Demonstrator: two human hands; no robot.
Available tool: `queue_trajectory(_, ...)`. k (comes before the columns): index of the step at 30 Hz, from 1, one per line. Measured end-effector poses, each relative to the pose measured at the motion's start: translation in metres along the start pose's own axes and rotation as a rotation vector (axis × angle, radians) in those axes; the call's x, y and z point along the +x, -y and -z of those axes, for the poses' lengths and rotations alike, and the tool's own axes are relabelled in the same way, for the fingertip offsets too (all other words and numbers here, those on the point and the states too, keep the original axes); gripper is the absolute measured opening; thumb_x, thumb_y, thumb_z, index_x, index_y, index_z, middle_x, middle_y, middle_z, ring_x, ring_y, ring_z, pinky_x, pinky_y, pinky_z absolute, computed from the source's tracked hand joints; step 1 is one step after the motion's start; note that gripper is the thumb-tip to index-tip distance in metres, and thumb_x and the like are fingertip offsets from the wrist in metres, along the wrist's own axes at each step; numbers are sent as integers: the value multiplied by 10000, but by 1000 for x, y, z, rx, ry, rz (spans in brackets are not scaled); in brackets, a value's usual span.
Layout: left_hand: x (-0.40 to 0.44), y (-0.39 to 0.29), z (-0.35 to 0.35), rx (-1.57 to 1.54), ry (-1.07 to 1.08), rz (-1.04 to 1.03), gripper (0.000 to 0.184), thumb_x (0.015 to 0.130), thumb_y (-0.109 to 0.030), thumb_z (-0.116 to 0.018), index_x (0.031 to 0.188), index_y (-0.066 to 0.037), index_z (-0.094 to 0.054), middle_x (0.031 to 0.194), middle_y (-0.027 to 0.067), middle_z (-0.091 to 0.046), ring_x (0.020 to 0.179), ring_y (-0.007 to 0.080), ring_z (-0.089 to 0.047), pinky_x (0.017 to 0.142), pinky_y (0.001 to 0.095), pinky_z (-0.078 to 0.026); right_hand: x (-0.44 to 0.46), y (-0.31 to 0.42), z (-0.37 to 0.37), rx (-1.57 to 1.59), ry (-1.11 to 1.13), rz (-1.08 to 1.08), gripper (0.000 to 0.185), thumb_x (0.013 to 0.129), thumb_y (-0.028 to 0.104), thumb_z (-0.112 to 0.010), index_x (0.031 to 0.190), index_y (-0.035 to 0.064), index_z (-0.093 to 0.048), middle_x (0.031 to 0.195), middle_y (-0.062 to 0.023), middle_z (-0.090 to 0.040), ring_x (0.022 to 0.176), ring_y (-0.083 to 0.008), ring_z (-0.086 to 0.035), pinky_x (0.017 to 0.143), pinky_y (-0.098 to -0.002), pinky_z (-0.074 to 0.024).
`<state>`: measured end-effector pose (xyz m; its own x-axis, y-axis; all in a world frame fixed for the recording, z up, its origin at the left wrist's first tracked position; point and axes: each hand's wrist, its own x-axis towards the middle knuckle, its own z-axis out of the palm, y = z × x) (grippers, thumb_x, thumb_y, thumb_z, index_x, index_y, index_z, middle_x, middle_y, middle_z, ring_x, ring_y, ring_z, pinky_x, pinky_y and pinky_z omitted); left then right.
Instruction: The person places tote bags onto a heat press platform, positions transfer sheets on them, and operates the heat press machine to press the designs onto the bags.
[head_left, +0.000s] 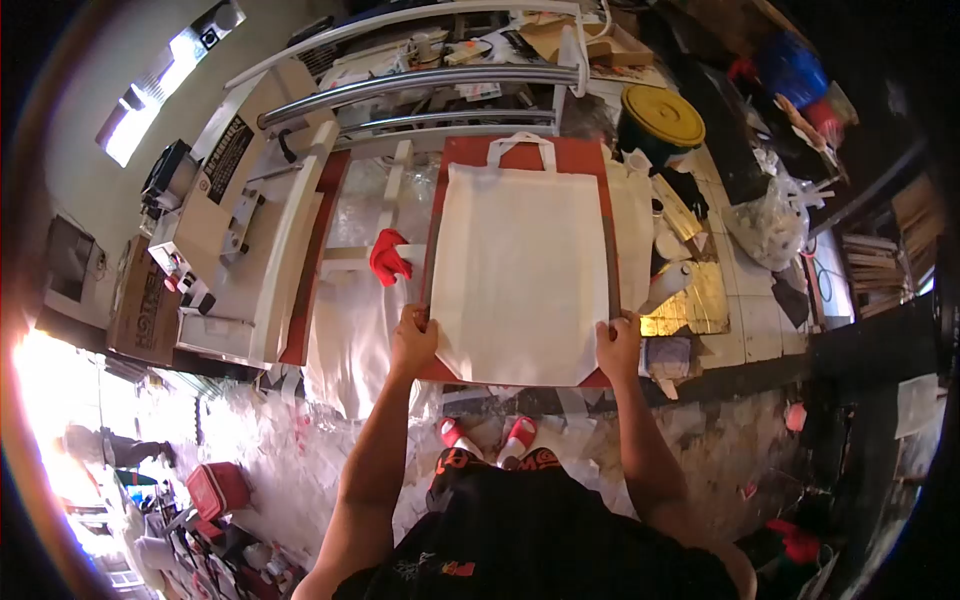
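Note:
A cream tote bag (522, 270) lies flat on a red board (465, 152), its loop handles pointing away from me. My left hand (413, 342) is closed at the bag's lower left edge, thumb on top. On the opposite side, my right hand (619, 346) pinches the lower right edge. Whether the fingers also grip the board beneath is hidden. A bunched red cloth (390, 257) rests on a white frame bar left of the bag. More pale fabric (350, 345) hangs near my left hand.
A machine with a white frame (285, 250) stands at the left, with metal rollers (420, 78) across the back. To the right are a yellow-lidded bucket (663, 115), a bottle (668, 283), a gold sheet (690, 300) and a clear plastic bag (768, 225). Scraps litter the floor (290, 450).

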<state>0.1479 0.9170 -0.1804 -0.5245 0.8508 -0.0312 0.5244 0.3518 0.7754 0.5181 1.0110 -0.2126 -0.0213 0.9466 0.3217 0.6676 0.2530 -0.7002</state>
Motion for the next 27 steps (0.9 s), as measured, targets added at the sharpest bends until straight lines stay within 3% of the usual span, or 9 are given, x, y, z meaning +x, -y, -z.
queue_trajectory(12, 2, 12, -1, 47, 24, -18, 365, 865, -220, -635, 1173, -37, -566, 854, 159, -700, 803, 310, -686, 746, 430, -525, -1, -7, 0, -7, -41, 49, 192, 815, 140, -709, 791, -21, -607, 1129, -249, -571, 1013, -374, -583, 852, -457, -486)
queue_trajectory(15, 4, 16, 4, 39, 33, 48, 375, 906, -279, -617, 1184, -31, -570, 919, 182, -697, 860, 337, -684, 779, 439, -525, -4, -7, 10, 419, -77, -168, 173, 898, 170, -643, 848, 7, -618, 813, -95, -597, 793, -225, -605, 756, -360, -494)
queue_trajectory(16, 2, 17, 8, -9, 8, 56, 384, 923, -299, -606, 1192, -28, -567, 918, 176, -693, 855, 317, -682, 769, 427, -528, -15, -44, 8, 204, -164, -261, 243, 964, 220, -547, 895, 1, -626, 782, -63, -588, 764, -183, -595, 727, -324, -492)
queue_trajectory(17, -1, 19, 12, -57, -18, 63, 395, 939, -319, -595, 1201, -25, -565, 918, 169, -690, 850, 297, -680, 760, 414, -532, -21, -66, 21, 417, -38, -552, 322, 993, 280, -487, 963, 0, -643, 887, -100, -652, 824, -212, -625, 754, -348, -500)
queue_trajectory(19, -9, 36, 23, -217, -41, 120, 370, 969, -305, -571, 1211, -26, -563, 926, 142, -680, 812, 223, -664, 724, 356, -534, -65, -96, 22, 629, -292, -742, 301, 974, 277, -516, 1028, 14, -653, 1017, -155, -690, 920, -269, -656, 804, -375, -509)
queue_trajectory(20, -17, 47, 28, -275, -62, 139, 368, 1006, -303, -530, 1254, -31, -525, 895, 61, -633, 713, 104, -583, 615, 260, -492, -88, -114, 15, 618, -291, -757, 301, 974, 277, -516, 1028, 14, -653, 1017, -155, -690, 920, -269, -656, 804, -375, -509)
queue_trajectory(22, -37, 76, 40, -402, -78, 190, 364, 1016, -317, -510, 1243, -32, -518, 861, 43, -590, 696, 102, -570, 591, 250, -483, -133, -142, -2, -7, -54, -876, 282, 950, 266, -553, 1041, 16, -647, 1042, -186, -686, 958, -313, -662, 814, -405, -513)
queue_trajectory(23, -49, 95, 43, -422, -94, 201, 361, 1019, -319, -501, 1233, -29, -520, 847, 39, -578, 694, 103, -569, 581, 253, -482, -147, -97, -4, -152, -9, -734, 271, 929, 252, -599, 1027, 4, -647, 996, -174, -698, 965, -306, -669, 810, -424, -520)
queue_trajectory(27, -119, 158, 53, -109, 19, 248, 244, 1014, -233, -511, 1072, -1, -560, 726, 83, -587, 634, 156, -601, 560, 319, -498, -197, -78, -92, 10, 276, -619, 243, 887, 248, -663, 968, 19, -675, 877, -131, -711, 965, -320, -666, 858, -444, -509)
